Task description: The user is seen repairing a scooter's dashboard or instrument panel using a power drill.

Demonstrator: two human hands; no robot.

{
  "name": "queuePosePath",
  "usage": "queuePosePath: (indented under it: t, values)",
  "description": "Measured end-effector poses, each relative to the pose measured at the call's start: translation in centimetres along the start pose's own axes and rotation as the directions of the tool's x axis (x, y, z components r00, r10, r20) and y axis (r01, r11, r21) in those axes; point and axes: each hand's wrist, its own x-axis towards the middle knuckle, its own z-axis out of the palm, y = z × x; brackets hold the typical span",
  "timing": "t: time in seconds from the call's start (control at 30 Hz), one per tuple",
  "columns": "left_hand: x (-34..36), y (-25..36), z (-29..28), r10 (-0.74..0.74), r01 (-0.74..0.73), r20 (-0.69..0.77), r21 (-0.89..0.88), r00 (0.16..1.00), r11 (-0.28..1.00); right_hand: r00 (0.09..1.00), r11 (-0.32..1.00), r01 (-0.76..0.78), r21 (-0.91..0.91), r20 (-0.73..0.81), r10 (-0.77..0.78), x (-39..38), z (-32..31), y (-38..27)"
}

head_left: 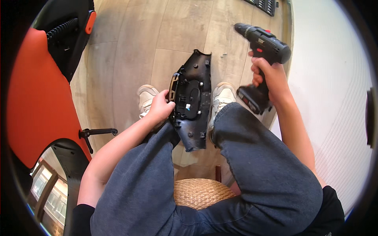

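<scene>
My left hand [160, 107] grips the left edge of a black plastic cover [193, 133], which is held between my knees with its ribbed inner side showing. Screw posts, an oval part in the middle and a small white-and-blue tag can be seen on it. A gold-and-black strip [173, 87] runs along the edge by my fingers. Off to the right, my right hand [269, 76] is wrapped round the handle of a black cordless drill [265, 41] with red buttons. Its chuck points to the upper left, well apart from the cover.
Left of me stands a large orange-and-black machine [43, 98] with a lever [98, 132] sticking out toward my arm. A few small screws [223, 55] lie on the wooden floor. A bit case [264, 6] is at the top. Under me is a woven stool [202, 192]; a white panel [323, 78] stands right.
</scene>
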Motion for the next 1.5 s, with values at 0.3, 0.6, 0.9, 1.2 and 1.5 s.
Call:
queuePosePath:
  t: [0.3, 0.6, 0.9, 1.2, 1.5]
  values:
    - [-3.6, 4.0, -1.7, 0.010, 0.166, 0.284, -0.589, 0.959, 0.791, 0.850, 0.874, 0.471, -0.122, -0.204, -0.487, 8.2, -7.6, 9.8]
    - [-3.9, 4.3, -1.9, 0.042, 0.072, 0.341, -0.316, 0.939, 0.946, 0.841, 0.854, 0.492, -0.167, -0.164, -0.516, 7.9, -8.4, 11.9]
    - [-4.0, 5.3, -1.9, -0.004, 0.168, 0.378, -0.401, 0.926, 0.900, 0.853, 0.861, 0.495, -0.113, -0.122, -0.507, 7.8, -8.1, 12.0]
    - [-4.1, 5.5, -2.0, 0.002, 0.139, 0.335, -0.396, 0.942, 0.907, 0.881, 0.898, 0.433, -0.082, -0.171, -0.441, 7.2, -8.5, 12.5]
    - [-4.8, 8.8, -2.4, 0.104, -0.105, -0.042, -0.021, 0.994, 0.994, 0.876, 0.868, 0.440, -0.231, -0.101, -0.471, 6.8, -8.3, 12.8]
